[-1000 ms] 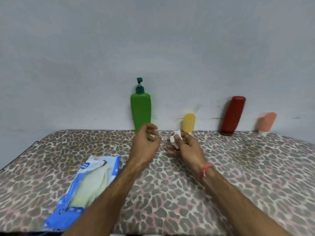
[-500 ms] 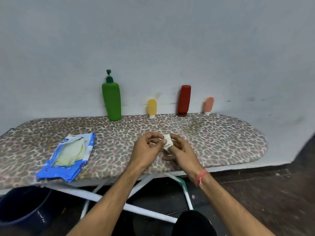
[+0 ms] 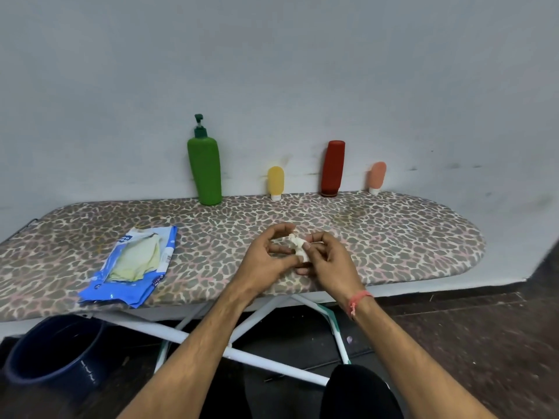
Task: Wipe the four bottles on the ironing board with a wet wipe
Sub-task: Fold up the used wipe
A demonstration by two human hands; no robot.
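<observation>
Four bottles stand upright in a row along the far edge of the leopard-print ironing board (image 3: 393, 237), against the wall: green pump bottle (image 3: 205, 170), yellow tube (image 3: 275, 182), red bottle (image 3: 332, 167), peach tube (image 3: 377, 176). Over the board's near middle, left hand (image 3: 266, 261) and right hand (image 3: 328, 263) meet, fingers pinched on a crumpled white wet wipe (image 3: 299, 247) held roughly upright between them. A blue wipes packet (image 3: 136, 264) lies flat to the left, with bare board beyond the hands.

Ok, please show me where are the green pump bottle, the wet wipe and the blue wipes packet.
green pump bottle (image 3: 205, 170): head view, middle of its body.
wet wipe (image 3: 298, 246): head view, the crumpled white part between both hands.
blue wipes packet (image 3: 136, 261): head view, its pale middle window.
</observation>
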